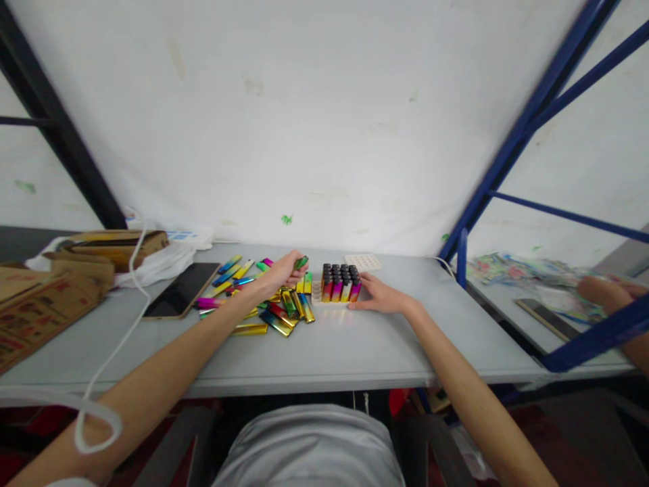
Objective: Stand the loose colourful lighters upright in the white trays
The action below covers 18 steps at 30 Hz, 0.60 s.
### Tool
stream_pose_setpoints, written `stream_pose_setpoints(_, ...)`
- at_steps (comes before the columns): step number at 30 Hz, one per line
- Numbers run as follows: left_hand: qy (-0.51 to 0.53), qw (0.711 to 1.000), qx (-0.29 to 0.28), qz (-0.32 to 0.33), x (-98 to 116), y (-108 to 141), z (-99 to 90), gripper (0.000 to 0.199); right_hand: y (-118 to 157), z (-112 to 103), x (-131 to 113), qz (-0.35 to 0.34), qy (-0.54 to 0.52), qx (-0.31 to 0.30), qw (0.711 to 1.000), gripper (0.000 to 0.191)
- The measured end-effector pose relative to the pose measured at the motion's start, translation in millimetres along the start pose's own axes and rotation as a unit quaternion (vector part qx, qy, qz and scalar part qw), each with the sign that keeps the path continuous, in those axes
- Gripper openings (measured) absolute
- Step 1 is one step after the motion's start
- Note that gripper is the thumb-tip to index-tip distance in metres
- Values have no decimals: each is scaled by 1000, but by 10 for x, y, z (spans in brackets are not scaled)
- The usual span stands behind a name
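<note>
My left hand [288, 272] is closed round a green, shiny piece [301, 262] that looks like a lighter, raised a little above the table. Below and left of it lies a loose pile of shiny lighter-shaped pieces [278, 318] in gold, blue, green, red and purple. To the right, a pale tray [317, 292] with round holes carries rows of upright lighters [341, 285], black tops up and bodies fading from purple to yellow. Bare holes show at its left end. My right hand [379, 295] grips the tray's right end, thumb at the front corner.
A second pale holed tray [363, 262] lies behind the lighters. At left are a dark tablet [182, 291], cardboard boxes [55, 291] and a white cable [136, 270]. A blue metal frame [494, 169] stands at right; beyond it another person's hand [606, 292] is near a phone [546, 318].
</note>
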<state>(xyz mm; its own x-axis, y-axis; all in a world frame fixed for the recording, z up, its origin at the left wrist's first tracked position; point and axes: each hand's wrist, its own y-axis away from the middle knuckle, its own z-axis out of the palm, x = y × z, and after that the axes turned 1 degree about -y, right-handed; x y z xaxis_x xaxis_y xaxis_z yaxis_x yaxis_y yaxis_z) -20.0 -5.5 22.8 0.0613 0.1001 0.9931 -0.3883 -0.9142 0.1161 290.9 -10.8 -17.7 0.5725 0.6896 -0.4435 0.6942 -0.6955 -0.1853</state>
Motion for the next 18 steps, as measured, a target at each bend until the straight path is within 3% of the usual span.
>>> stream_pose_setpoints(4,-7,999,35,11,7,-11,12,28,-1,0,1,5,0,-3,1000,83)
stream_pose_setpoints(8,29,999,20,34,-28,-40,-4,33,-1,2,0,7,-1,-3,1000,83)
stream_pose_setpoints(13,29,989,56,133,-56,-42,64,25,-5,-16,-13,7,-2,-2,1000,80)
stream_pose_setpoints(18,-63,974,100,194,-39,-11,138,39,-2,-39,-40,7,-3,2,1000,75)
